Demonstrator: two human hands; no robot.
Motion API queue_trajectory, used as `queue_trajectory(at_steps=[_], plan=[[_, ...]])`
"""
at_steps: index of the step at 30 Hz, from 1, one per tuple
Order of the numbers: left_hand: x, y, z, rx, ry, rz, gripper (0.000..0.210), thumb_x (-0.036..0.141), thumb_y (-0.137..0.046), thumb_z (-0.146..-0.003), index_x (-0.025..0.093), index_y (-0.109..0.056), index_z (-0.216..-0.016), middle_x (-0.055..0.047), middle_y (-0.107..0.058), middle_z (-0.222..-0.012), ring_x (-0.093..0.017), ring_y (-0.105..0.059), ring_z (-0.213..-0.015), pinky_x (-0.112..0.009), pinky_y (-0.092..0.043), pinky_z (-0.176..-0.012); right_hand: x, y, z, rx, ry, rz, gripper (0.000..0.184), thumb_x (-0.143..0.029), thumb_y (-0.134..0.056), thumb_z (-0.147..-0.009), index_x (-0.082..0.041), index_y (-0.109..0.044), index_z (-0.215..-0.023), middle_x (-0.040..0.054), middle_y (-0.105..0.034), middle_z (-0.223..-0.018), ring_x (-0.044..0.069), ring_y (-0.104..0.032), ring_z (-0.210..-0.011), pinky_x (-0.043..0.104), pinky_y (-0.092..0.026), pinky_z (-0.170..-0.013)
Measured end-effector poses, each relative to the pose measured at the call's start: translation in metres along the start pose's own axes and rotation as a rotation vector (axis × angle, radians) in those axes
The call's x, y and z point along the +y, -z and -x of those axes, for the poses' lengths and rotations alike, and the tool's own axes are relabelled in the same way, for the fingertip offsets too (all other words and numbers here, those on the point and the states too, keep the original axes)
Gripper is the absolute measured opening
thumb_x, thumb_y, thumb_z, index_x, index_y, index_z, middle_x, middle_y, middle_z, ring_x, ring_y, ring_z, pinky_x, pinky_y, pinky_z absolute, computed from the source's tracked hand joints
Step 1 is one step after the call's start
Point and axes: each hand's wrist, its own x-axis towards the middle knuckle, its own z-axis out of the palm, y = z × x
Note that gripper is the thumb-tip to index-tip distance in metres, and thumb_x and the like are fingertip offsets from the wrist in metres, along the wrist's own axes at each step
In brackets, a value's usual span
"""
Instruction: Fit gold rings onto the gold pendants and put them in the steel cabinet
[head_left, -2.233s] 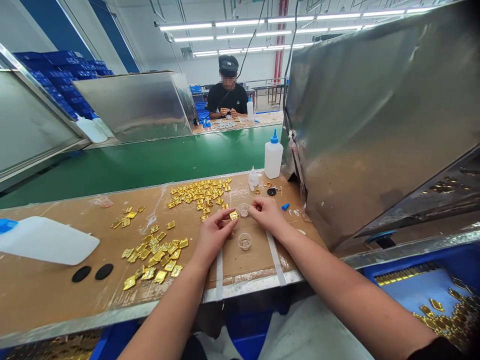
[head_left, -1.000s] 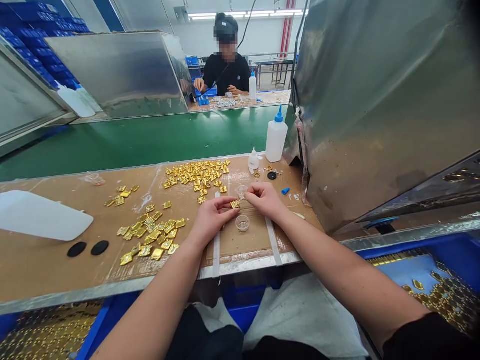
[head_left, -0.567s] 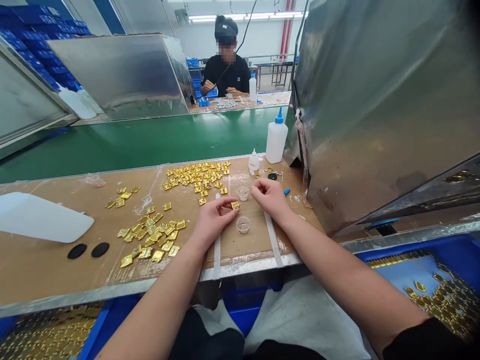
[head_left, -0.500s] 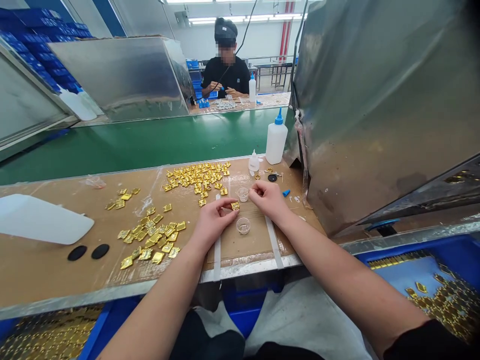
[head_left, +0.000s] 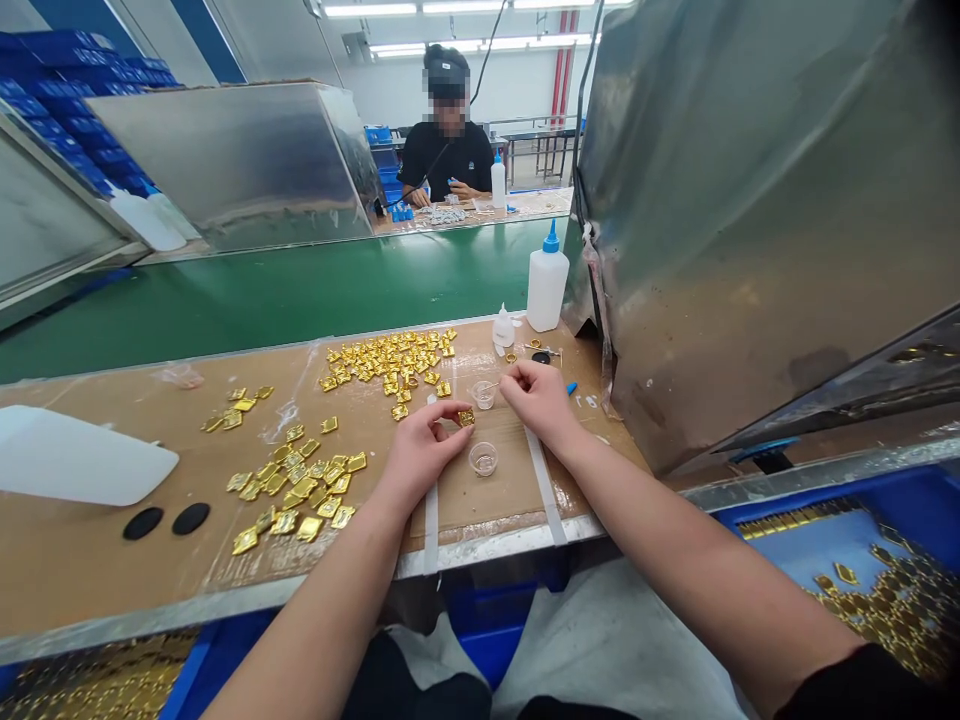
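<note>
My left hand point(head_left: 429, 448) pinches a small square gold-coloured metal piece point(head_left: 466, 418) between thumb and fingers. My right hand point(head_left: 538, 402) is closed on a thin stick point(head_left: 492, 387), whose tip reaches over the far clear plastic cup point(head_left: 484, 398). A second clear cup point(head_left: 483, 460) stands nearer to me, just below the gold piece. To the left of my left hand lies a loose group of gold pieces point(head_left: 304, 487), and a denser pile of them point(head_left: 386, 355) is farther back.
A small dropper bottle point(head_left: 503, 328) and a larger white bottle with blue nozzle point(head_left: 548, 290) stand behind my right hand. At left lies a white bottle point(head_left: 82, 455) near two black discs point(head_left: 191, 518). A metal panel point(head_left: 750, 220) rises at right. A co-worker point(head_left: 448, 150) sits opposite.
The view has shifted slightly. The thin stick in my right hand now shows over the far cup. My left hand still pinches the gold piece. The co-worker's hands have moved apart.
</note>
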Motion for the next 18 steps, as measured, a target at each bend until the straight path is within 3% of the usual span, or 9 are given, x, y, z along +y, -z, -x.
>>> queue_trajectory(at_steps=[4, 9, 18], plan=[[0.0020, 0.0005, 0.0004, 0.003, 0.010, 0.007, 0.029, 0.033, -0.074, -0.082, 0.022, -0.076, -0.109, 0.002, -0.063, -0.083, -0.007, -0.038, -0.051, -0.023, -0.029, -0.048, -0.0057, 0.0015, 0.0020, -0.005, -0.009, -0.172, 0.021, -0.026, -0.054, -0.074, -0.021, -0.044, -0.057, -0.0051, -0.039, -0.056, 0.011, -0.037, -0.057, 0.025, -0.027, -0.055], [0.0030, 0.0011, 0.0006, -0.001, 0.010, 0.006, 0.031, 0.033, -0.074, -0.081, 0.022, -0.076, -0.110, 0.002, -0.062, -0.078, -0.007, -0.037, -0.050, -0.023, -0.029, -0.048, -0.0084, -0.0032, 0.0057, -0.140, -0.020, -0.135, 0.022, -0.027, -0.055, -0.073, -0.020, -0.044, -0.056, -0.0054, -0.038, -0.055, 0.010, -0.036, -0.056, 0.025, -0.026, -0.054], [0.0017, 0.0018, -0.0004, -0.013, 0.019, -0.005, 0.031, 0.034, -0.074, -0.081, 0.022, -0.077, -0.109, 0.004, -0.055, -0.066, -0.009, -0.036, -0.050, -0.023, -0.028, -0.049, -0.0045, -0.0069, 0.0073, -0.183, -0.014, -0.102, 0.021, -0.026, -0.056, -0.074, -0.019, -0.046, -0.056, -0.0060, -0.037, -0.055, 0.010, -0.035, -0.055, 0.025, -0.025, -0.053]])
